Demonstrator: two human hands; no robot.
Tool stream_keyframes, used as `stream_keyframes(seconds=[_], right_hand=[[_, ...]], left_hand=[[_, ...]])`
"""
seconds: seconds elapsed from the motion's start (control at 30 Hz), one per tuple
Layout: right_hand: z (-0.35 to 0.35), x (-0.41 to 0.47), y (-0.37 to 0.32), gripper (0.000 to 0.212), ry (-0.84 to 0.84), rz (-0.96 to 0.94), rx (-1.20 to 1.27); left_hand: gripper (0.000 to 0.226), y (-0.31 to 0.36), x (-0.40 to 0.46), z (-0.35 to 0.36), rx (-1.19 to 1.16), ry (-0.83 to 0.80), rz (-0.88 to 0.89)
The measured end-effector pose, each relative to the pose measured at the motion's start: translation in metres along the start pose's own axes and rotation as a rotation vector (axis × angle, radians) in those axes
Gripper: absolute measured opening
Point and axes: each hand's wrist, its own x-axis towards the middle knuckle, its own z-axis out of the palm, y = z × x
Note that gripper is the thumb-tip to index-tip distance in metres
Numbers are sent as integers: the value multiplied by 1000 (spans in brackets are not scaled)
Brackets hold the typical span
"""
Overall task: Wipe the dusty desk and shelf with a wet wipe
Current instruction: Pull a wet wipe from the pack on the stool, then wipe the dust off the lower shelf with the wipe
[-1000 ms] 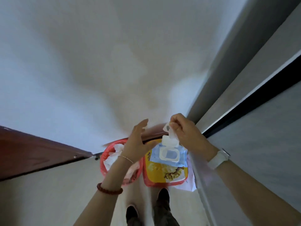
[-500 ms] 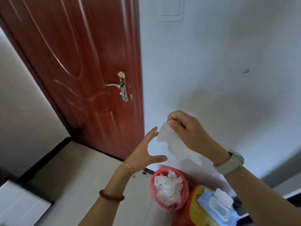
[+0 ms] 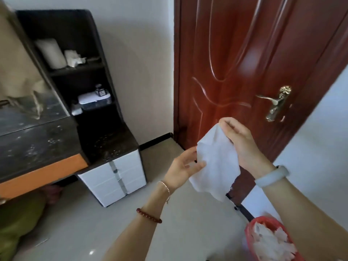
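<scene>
I hold a white wet wipe [image 3: 216, 162] spread out in front of me. My right hand [image 3: 239, 140] pinches its top corner, and my left hand [image 3: 183, 167] grips its left edge between thumb and fingers. The dusty dark desk [image 3: 35, 144] with an orange front edge stands at the left. Behind it rises a dark shelf unit [image 3: 75, 72] with small items on its boards. A dusty dark top [image 3: 111, 144] sits over white drawers [image 3: 114, 178] beside the desk.
A red-brown door [image 3: 244, 63] with a brass handle [image 3: 276, 102] stands straight ahead. A red bin [image 3: 271, 242] full of used white wipes is at the lower right on the pale tiled floor [image 3: 94, 232]. A green object [image 3: 17, 223] lies under the desk.
The view has swung left from the wipe pack and bin to the desk and shelf. The wipe came out of the pack, and my left hand has taken hold of its edge.
</scene>
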Motion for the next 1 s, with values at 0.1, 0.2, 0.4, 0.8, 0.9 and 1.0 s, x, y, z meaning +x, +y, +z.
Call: stream_keyframes(seconds=[0.1, 0.2, 0.4, 0.8, 0.9, 1.0], right_hand=[[33, 32, 42, 16, 46, 115, 31], [57, 54, 116, 13, 158, 393, 95], [110, 72, 233, 34, -273, 891, 244], [224, 241, 247, 74, -755, 711, 96], [265, 255, 259, 79, -854, 870, 127], [302, 262, 273, 53, -774, 1045, 217]], left_hand=[[12, -15, 7, -31, -51, 235, -60], [21, -35, 15, -63, 32, 331, -136], [16, -64, 66, -136, 390, 387, -229], [13, -93, 139, -265, -215, 695, -457], [13, -110, 145, -297, -334, 800, -477], [6, -135, 151, -332, -255, 942, -568]])
